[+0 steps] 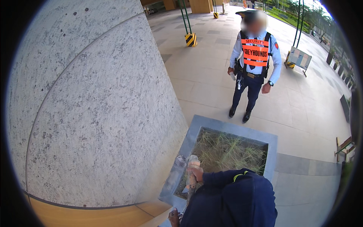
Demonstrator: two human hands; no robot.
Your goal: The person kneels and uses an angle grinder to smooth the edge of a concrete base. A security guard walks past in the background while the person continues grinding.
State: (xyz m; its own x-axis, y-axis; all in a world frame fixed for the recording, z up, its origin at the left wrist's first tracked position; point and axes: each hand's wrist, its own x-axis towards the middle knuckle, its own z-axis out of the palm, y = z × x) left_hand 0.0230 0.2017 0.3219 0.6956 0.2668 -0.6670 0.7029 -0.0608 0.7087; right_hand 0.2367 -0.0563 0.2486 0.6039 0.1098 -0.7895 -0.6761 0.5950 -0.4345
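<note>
My right hand (196,174) is closed round a long, dusty, orange-and-grey power tool (194,162); its exact kind is hard to make out. The tool lies over the left inner edge of a square planter (270,151), its narrower part running down toward me. Lower, beside the yellowish base of the wall, the fingers of my left hand (174,218) are curled; what they hold is mostly hidden. My dark navy sleeve (238,196) with a yellow-green stripe covers the planter's near side. A pale, dusty lump (180,161) sits on the planter's left rim beside the tool.
A speckled stone wall (102,109) rises close on the left. Dry grass (230,151) fills the planter. Beyond it stands a person in an orange vest (255,53), facing me. Striped post bases (191,39) and a board on a stand (300,58) are on the tiled floor.
</note>
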